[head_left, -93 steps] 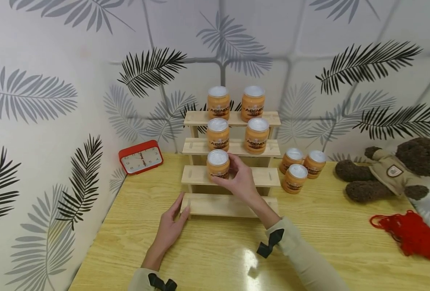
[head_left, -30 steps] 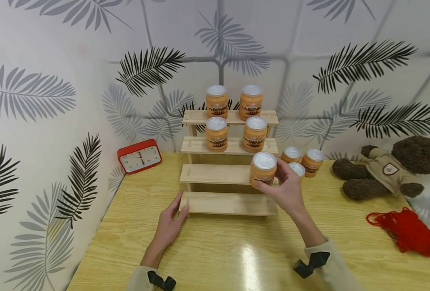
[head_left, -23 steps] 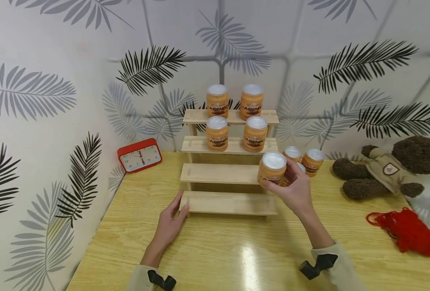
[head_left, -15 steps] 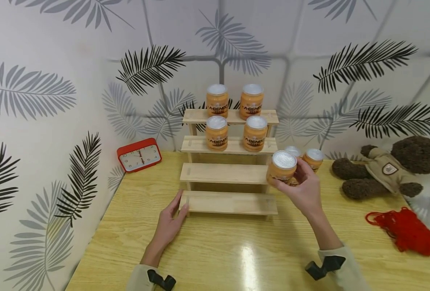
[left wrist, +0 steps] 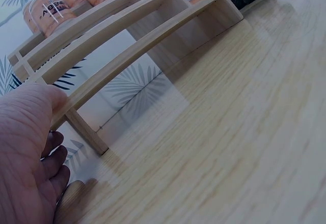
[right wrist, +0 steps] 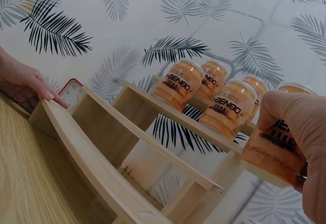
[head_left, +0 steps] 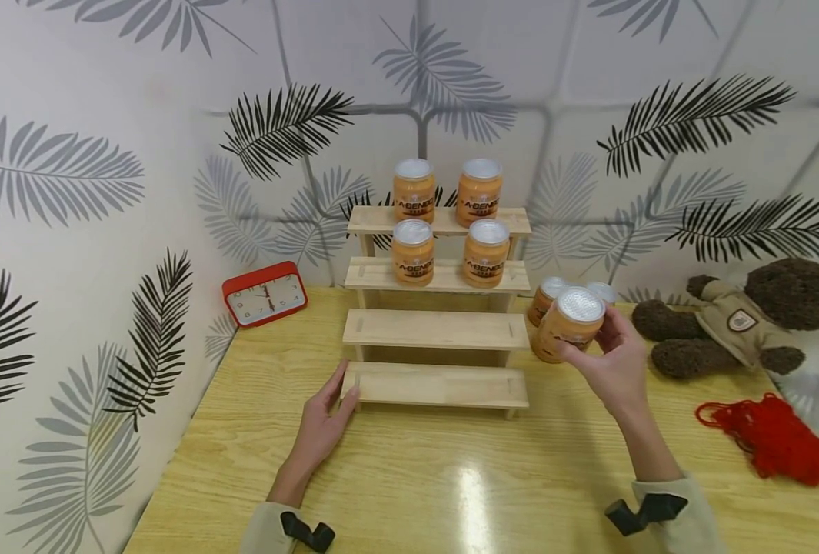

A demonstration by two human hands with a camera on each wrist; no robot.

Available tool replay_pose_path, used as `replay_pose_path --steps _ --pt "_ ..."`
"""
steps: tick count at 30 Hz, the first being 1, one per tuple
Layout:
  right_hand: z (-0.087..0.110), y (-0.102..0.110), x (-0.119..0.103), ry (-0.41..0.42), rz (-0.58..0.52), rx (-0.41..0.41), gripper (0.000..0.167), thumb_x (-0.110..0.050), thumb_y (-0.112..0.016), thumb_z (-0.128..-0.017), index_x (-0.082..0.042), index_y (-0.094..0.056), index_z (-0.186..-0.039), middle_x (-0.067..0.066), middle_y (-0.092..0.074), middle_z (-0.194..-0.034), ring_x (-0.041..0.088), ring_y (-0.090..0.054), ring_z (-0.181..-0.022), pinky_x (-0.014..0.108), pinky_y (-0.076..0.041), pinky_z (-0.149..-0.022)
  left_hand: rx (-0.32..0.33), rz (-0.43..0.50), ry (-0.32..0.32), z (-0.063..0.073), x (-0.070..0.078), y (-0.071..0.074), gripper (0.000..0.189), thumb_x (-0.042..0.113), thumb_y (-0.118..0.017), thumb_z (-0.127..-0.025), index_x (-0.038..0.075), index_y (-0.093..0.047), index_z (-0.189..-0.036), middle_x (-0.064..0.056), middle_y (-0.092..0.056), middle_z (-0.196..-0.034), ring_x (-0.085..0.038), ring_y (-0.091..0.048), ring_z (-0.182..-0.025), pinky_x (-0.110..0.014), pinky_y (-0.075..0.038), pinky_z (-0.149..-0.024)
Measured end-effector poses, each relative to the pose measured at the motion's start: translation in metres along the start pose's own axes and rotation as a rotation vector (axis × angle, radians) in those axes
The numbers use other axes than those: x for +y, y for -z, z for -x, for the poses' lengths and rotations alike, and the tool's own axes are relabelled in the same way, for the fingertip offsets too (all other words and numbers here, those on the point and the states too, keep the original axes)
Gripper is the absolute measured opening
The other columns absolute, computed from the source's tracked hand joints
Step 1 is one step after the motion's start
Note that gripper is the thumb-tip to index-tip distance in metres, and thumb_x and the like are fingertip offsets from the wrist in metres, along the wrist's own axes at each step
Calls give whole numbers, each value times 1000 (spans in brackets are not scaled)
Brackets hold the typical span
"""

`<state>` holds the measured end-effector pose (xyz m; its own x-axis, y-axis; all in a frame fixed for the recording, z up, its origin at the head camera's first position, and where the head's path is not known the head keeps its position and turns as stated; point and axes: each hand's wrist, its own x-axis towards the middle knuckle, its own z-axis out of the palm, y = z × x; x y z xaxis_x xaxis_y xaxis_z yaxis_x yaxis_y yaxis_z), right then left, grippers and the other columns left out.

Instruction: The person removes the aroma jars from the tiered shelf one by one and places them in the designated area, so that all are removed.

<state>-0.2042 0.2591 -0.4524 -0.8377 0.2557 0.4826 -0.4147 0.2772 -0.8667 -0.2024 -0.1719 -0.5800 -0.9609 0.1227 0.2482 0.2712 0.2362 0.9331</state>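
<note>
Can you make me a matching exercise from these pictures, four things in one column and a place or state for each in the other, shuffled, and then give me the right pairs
Column one
1. Red rectangular clock
2. Person's left hand
3. Person's right hand
4. Brown plush toy in a tan shirt

Column two
A. Lying right of the pale wooden four-tier rack, behind the tangled red yarn
B. Has an orange silver-topped jar in its grip
C. On the yellowish wooden table, left of the rack
D. Touching the left end of the rack's lowest shelf

Pairs: 1-C, 2-D, 3-B, 4-A
</note>
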Motion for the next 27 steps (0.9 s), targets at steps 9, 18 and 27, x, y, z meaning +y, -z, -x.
replay_pose_path --steps 9,18,27 --pt "-3 22 11 17 50 64 71 16 -85 -73 1 -63 -139 -10 -69 -116 6 -67 -105 13 -53 -85 5 -8 1 0 1 0 62 21 -61 -108 3 -37 -162 -14 -41 -163 -23 -38 -150 -11 -31 -114" --pt "-9 38 28 -39 75 117 74 15 -83 -75 -2 -61 -143 -10 -66 -120 5 -65 -110 12 -52 -87 5 -11 -6 -1 0 0 62 22 -61 -108 3 -36 -162 -15 -40 -163 -24 -38 -150 -10 -31 -113" --pt "-11 48 53 -117 114 143 74 14 -82 -76 -2 -59 -145 -15 -65 -115 2 -64 -106 11 -52 -86 6 -15 8 0 1 1 62 23 -61 -108 4 -37 -162 -11 -41 -163 -22 -38 -149 -10 -31 -114"
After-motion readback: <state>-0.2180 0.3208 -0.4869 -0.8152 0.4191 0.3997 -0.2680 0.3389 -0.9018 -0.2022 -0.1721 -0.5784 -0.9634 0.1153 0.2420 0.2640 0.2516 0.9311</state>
